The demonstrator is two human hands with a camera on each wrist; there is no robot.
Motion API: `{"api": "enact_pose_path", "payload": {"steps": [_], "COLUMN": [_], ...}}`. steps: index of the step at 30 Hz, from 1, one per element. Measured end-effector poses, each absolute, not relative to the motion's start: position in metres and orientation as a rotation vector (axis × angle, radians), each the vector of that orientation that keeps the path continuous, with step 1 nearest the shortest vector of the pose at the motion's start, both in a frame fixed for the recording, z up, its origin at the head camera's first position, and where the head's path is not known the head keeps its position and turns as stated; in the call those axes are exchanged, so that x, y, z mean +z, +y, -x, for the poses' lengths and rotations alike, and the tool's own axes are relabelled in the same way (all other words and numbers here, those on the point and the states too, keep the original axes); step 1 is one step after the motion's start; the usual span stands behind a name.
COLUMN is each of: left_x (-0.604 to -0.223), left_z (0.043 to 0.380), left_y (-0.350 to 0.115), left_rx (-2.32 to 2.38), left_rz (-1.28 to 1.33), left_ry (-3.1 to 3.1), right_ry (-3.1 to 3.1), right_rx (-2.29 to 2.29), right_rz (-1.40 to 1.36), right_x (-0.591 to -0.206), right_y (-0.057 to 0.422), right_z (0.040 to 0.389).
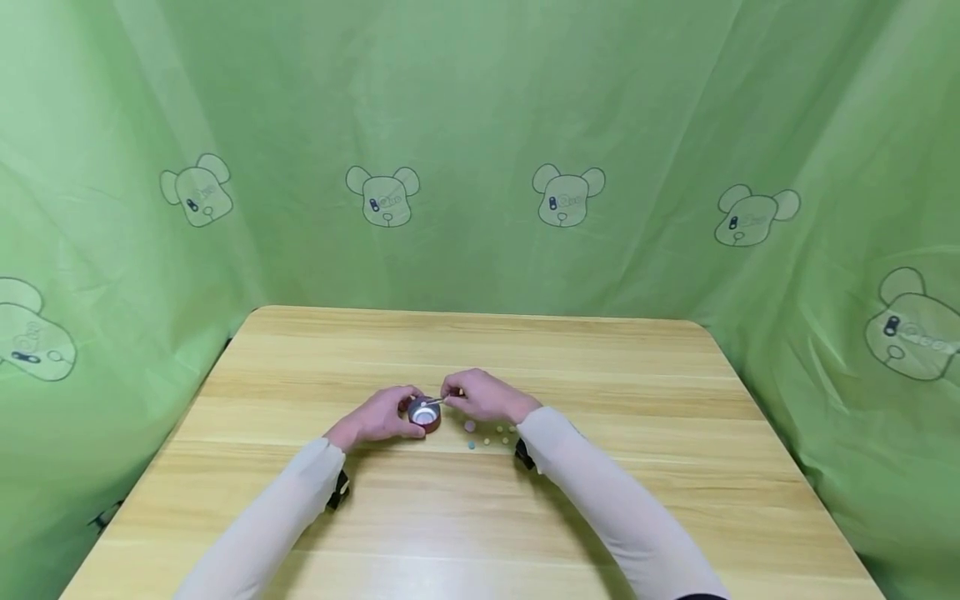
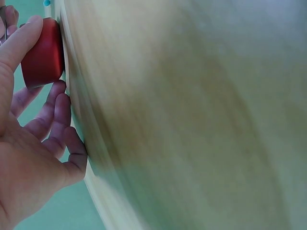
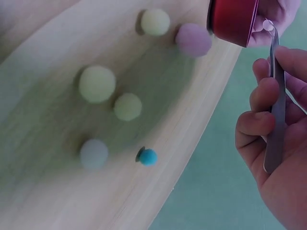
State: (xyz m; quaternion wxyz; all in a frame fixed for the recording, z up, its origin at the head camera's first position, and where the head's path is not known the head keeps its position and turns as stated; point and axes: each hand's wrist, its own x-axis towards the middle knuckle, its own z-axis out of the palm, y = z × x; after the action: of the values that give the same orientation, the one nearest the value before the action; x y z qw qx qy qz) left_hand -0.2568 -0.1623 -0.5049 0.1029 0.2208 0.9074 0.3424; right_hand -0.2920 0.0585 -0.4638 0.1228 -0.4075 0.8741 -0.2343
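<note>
My left hand (image 1: pixel 384 413) holds a small round red tin (image 1: pixel 425 422) on the table, thumb on one side and fingers on the other. The tin's open top faces up and its inside looks silvery. In the left wrist view the red wall of the tin (image 2: pixel 44 57) shows beside the thumb. My right hand (image 1: pixel 483 396) grips metal tweezers (image 3: pixel 275 134) just right of the tin. A tiny whitish ball (image 3: pixel 268 25) is at the tweezers' tips, over the tin's mouth. Part of the tin's interior is hidden.
Several pompoms lie on the wooden table (image 1: pixel 420 517) right of the tin: a pink pompom (image 3: pixel 194 40), a blue pompom (image 3: pixel 148 157), pale yellow ones such as this pompom (image 3: pixel 97 84), and a greyish pompom (image 3: pixel 94 154). A green curtain (image 1: pixel 480 100) surrounds the table.
</note>
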Motion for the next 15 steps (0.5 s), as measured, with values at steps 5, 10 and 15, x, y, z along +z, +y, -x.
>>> {"api": "enact_pose_path", "payload": {"steps": [5, 10, 15], "left_x": [-0.5064, -0.5073, -0.5049], "left_z": [0.2574, 0.2575, 0.2567], "left_y": [-0.1642, -0.1642, -0.1642], "left_rx": [1.025, 1.025, 1.039], "left_rz": [-0.654, -0.644, -0.643], "left_ry": [2.678, 2.669, 2.658], "right_ry": [2.558, 2.557, 2.549], "right_rx": [-0.666, -0.668, -0.700], "right_rz": [1.190, 1.186, 1.157], "right_x": [-0.4632, -0.4619, -0.4600], "right_y": [0.0588, 0.0590, 0.0601], "right_z": [0.2922, 0.2913, 0.2907]}}
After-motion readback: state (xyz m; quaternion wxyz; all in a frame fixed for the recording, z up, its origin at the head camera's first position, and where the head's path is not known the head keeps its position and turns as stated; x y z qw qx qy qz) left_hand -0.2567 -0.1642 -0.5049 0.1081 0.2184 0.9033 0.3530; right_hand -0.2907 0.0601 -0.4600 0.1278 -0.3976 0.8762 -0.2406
